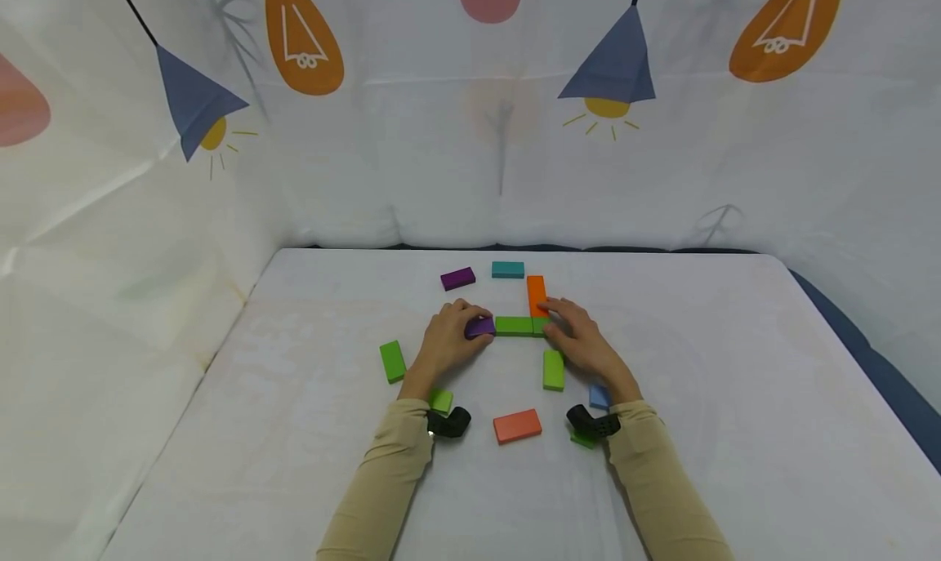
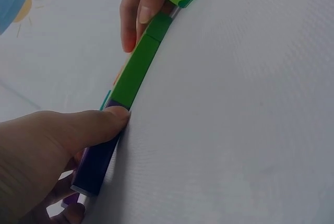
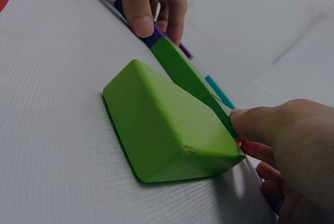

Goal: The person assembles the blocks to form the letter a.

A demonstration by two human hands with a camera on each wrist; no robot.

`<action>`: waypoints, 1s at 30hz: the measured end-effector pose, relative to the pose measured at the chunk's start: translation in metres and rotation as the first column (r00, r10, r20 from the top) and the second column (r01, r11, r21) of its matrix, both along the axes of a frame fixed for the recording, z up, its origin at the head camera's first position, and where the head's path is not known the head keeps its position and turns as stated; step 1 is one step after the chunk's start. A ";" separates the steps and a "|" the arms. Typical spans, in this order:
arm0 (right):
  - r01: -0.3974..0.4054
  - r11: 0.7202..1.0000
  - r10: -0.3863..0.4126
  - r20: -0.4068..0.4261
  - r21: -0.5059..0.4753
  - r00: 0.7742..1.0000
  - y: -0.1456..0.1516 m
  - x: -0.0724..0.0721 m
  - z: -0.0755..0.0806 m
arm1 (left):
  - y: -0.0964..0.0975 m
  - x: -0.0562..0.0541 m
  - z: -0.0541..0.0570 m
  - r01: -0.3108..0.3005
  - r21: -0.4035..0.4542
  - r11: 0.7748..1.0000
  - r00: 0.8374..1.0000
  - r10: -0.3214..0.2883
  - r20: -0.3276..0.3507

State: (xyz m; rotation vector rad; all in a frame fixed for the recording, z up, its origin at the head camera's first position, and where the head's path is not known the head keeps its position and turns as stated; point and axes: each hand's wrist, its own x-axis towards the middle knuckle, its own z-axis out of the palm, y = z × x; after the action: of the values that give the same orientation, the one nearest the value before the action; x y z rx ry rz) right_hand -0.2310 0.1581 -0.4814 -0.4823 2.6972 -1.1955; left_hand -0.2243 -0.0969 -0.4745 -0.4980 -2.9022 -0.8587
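Observation:
In the head view my left hand (image 1: 445,338) pinches a purple block (image 1: 481,327) between thumb and fingers. The purple block's end meets a long green block (image 1: 514,327), and a second green block (image 1: 540,326) continues the row to the right. My right hand (image 1: 586,342) holds that second green block, thumb on its near side in the right wrist view. An orange block (image 1: 537,294) stands off the row's far side, by my right fingertips. Just nearer than the row lies a separate light green block (image 3: 167,125).
Beyond the row lie a dark purple block (image 1: 458,278) and a teal block (image 1: 508,269). A green block (image 1: 393,362) is left of my left hand. A coral block (image 1: 518,426) lies between the forearms. Blocks of green (image 1: 441,401) and blue (image 1: 599,396) sit partly under the wrists.

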 end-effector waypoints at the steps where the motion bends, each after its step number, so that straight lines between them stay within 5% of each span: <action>1: -0.001 1.000 0.001 -0.002 0.001 1.000 0.000 0.000 0.000 | 0.000 0.000 0.000 -0.003 0.000 1.000 1.000 0.003 -0.002; 17: -0.003 1.000 0.003 -0.006 0.010 1.000 -0.001 -0.004 0.001 | 0.000 -0.002 0.001 0.002 -0.011 1.000 1.000 -0.002 0.017; 30: -0.012 1.000 0.012 0.000 -0.011 1.000 0.001 -0.003 -0.001 | 0.002 -0.006 0.013 -0.030 0.025 0.999 0.991 0.026 0.130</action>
State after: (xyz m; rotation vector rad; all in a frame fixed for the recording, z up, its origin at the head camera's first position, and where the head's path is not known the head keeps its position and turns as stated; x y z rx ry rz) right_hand -0.2342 0.1590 -0.4824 -0.4993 2.6853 -1.2082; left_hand -0.2301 -0.0949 -0.4618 -0.4131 -3.0015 -0.9596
